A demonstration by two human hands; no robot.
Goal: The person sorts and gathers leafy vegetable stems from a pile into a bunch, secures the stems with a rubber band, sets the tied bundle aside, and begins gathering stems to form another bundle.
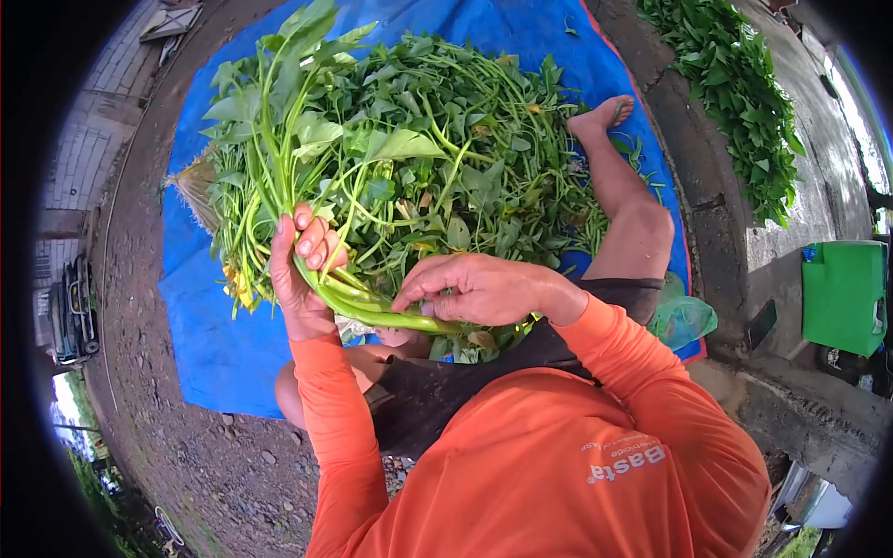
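Blue tarpaulin [219, 358] underlies the leafy heap [521, 139]; over its near side, our left hand [305, 270] clasps a bunch of green stems [353, 303], while our right hand [488, 288] touches their lower ends; we cannot tell whether it pinches.

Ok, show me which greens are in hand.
The long-stemmed bunch in the left hand; the big pile lies on the blue tarp, the other batch beyond its right edge.

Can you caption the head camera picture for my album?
Left hand holds a bunch of leafy stalks, right hand near their lower ends, before a heap of greens.
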